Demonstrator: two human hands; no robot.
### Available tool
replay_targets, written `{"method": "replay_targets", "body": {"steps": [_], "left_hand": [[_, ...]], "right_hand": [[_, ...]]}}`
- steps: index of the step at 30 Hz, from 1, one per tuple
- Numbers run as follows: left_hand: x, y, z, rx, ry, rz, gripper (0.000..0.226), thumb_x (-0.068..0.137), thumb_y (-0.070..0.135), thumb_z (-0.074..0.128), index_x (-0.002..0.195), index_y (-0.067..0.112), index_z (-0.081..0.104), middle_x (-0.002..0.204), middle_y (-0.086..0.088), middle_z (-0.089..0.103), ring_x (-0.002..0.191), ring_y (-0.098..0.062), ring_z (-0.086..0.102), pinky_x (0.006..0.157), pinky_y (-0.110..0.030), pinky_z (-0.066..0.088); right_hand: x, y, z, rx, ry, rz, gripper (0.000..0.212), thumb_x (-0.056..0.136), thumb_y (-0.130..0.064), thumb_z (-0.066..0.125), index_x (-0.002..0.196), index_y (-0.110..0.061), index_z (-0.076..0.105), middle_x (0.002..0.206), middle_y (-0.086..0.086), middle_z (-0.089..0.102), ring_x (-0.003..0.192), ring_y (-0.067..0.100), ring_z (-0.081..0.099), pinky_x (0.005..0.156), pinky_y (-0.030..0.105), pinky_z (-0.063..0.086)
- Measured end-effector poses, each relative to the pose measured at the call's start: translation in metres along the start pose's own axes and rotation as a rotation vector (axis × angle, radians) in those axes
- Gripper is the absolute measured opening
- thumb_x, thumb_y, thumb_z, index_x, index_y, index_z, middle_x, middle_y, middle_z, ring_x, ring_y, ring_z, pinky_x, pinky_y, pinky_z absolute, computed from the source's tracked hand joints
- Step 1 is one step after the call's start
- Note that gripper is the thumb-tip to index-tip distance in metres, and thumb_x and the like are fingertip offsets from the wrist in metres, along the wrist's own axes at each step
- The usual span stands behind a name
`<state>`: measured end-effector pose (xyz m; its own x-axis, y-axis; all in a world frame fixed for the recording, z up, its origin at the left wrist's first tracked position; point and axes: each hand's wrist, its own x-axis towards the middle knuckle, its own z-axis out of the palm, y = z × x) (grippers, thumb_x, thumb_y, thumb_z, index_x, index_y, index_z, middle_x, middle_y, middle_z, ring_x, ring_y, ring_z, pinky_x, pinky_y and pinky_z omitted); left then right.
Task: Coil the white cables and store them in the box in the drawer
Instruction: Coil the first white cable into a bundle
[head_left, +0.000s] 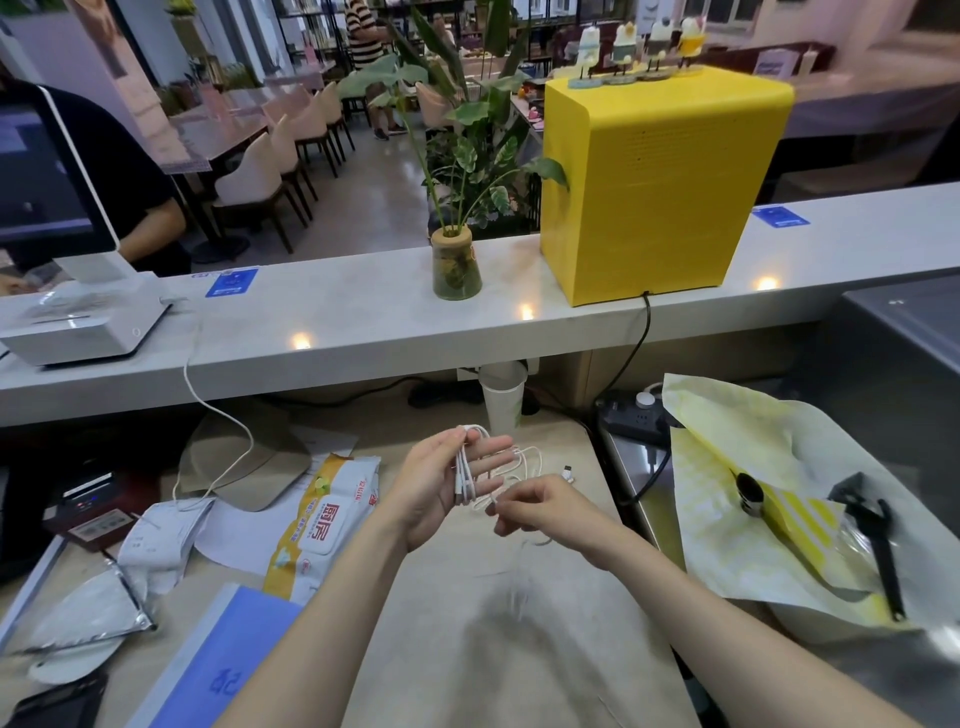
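1. While the left hand (441, 493) stands palm-up with fingers spread, loops of the white cable (470, 478) hang round them, held above the beige worktop (519, 623); the thumb seems to press the bundle at the top, though I cannot tell how firmly.
2. Just beside it, the right hand (540, 506) pinches a strand between curled fingers, feeding slack toward the loops.
3. One loose end with a small plug (568, 473) trails free beyond the fingers — my guess is it could snag or whip round as the winding goes on, and with the fingers so straight the loops could slide off and undo the coil.
4. No drawer or box shows from here, so storing looks some way off.
5. Around them the worktop is cluttered: a pack of wipes (317, 525), receipts, a blue folder (218, 660), and yellow wrapping paper (737, 499) to the right.
6. Beyond runs a pale counter (363, 312) bearing a plant vase (455, 267) and a yellow box (654, 182) — then a café with chairs.
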<state>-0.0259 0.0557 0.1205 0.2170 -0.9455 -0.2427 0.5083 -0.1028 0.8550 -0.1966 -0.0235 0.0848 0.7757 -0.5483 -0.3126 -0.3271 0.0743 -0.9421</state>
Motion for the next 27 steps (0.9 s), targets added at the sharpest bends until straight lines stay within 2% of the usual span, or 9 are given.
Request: {"method": "replay_targets", "body": {"steps": [4, 7, 9, 13, 15, 18, 19, 23, 27], "left_hand": [[0.002, 0.000, -0.002, -0.042, 0.055, 0.046, 0.027, 0.108, 0.023, 0.039, 0.106, 0.004, 0.057, 0.124, -0.025, 0.069, 0.118, -0.037, 0.067, 0.091, -0.044, 0.059], [0.004, -0.003, -0.004, -0.007, 0.078, 0.067, 0.026, 0.109, 0.025, 0.037, 0.107, 0.006, 0.055, 0.124, -0.021, 0.070, 0.119, -0.032, 0.067, 0.101, -0.044, 0.052], [0.005, -0.008, -0.006, 0.060, 0.094, 0.063, 0.027, 0.109, 0.027, 0.035, 0.107, 0.008, 0.055, 0.122, -0.016, 0.072, 0.118, -0.027, 0.068, 0.102, -0.042, 0.049], [0.007, -0.018, -0.013, 0.223, 0.112, 0.022, 0.032, 0.109, 0.032, 0.034, 0.108, 0.009, 0.056, 0.119, -0.008, 0.075, 0.115, -0.024, 0.070, 0.095, -0.041, 0.051], [0.006, -0.021, -0.014, 0.292, 0.109, -0.005, 0.031, 0.108, 0.036, 0.037, 0.107, 0.011, 0.057, 0.117, -0.006, 0.075, 0.110, -0.024, 0.072, 0.089, -0.041, 0.053], [0.002, -0.026, -0.014, 0.442, 0.143, -0.042, 0.033, 0.100, 0.050, 0.045, 0.103, 0.020, 0.060, 0.107, 0.000, 0.077, 0.081, -0.020, 0.072, 0.063, -0.032, 0.045], [0.001, -0.028, -0.014, 0.472, 0.153, -0.054, 0.036, 0.097, 0.054, 0.047, 0.103, 0.022, 0.062, 0.103, -0.001, 0.077, 0.078, -0.020, 0.071, 0.063, -0.033, 0.047], [-0.001, -0.034, -0.015, 0.417, 0.111, -0.100, 0.049, 0.095, 0.059, 0.050, 0.114, 0.015, 0.061, 0.102, -0.009, 0.076, 0.095, -0.027, 0.076, 0.081, -0.039, 0.060], [-0.006, -0.033, -0.016, 0.448, 0.041, -0.123, 0.052, 0.096, 0.063, 0.046, 0.116, 0.018, 0.065, 0.104, -0.010, 0.077, 0.077, -0.015, 0.069, 0.062, -0.026, 0.050]], "right_hand": [[-0.004, 0.007, 0.003, -0.039, -0.047, 0.034, 0.023, 0.091, -0.028, 0.065, 0.094, -0.009, 0.076, 0.083, 0.007, 0.077, 0.083, 0.012, 0.074, 0.067, 0.008, 0.046], [-0.005, 0.009, 0.008, -0.108, -0.091, 0.033, 0.022, 0.092, -0.028, 0.063, 0.095, -0.009, 0.075, 0.082, 0.009, 0.077, 0.082, 0.013, 0.073, 0.078, 0.019, 0.049], [-0.005, 0.007, 0.011, -0.174, -0.101, 0.021, 0.021, 0.092, -0.029, 0.061, 0.093, -0.014, 0.075, 0.076, 0.004, 0.075, 0.079, 0.008, 0.071, 0.076, 0.024, 0.046], [-0.003, -0.007, 0.015, -0.245, -0.065, -0.052, 0.019, 0.087, -0.031, 0.062, 0.086, -0.018, 0.076, 0.074, 0.006, 0.074, 0.070, 0.004, 0.066, 0.062, 0.016, 0.042], [-0.002, -0.016, 0.014, -0.259, -0.040, -0.085, 0.019, 0.085, -0.031, 0.063, 0.082, -0.017, 0.076, 0.075, 0.004, 0.074, 0.070, 0.006, 0.064, 0.062, 0.018, 0.044], [0.001, -0.026, 0.011, -0.254, -0.018, -0.129, 0.020, 0.087, -0.027, 0.063, 0.080, -0.013, 0.075, 0.072, -0.006, 0.071, 0.068, 0.005, 0.062, 0.059, 0.015, 0.041], [0.002, -0.029, 0.010, -0.237, -0.008, -0.139, 0.020, 0.088, -0.025, 0.063, 0.080, -0.011, 0.074, 0.071, -0.003, 0.071, 0.069, 0.007, 0.063, 0.060, 0.014, 0.042], [0.006, -0.037, 0.006, -0.228, 0.030, -0.165, 0.019, 0.089, -0.021, 0.063, 0.079, -0.009, 0.073, 0.064, 0.000, 0.066, 0.061, 0.005, 0.058, 0.058, 0.014, 0.043], [0.010, -0.040, -0.001, -0.286, 0.106, -0.163, 0.014, 0.089, -0.022, 0.068, 0.083, -0.011, 0.074, 0.064, -0.001, 0.063, 0.059, 0.006, 0.051, 0.057, 0.024, 0.038]]}}
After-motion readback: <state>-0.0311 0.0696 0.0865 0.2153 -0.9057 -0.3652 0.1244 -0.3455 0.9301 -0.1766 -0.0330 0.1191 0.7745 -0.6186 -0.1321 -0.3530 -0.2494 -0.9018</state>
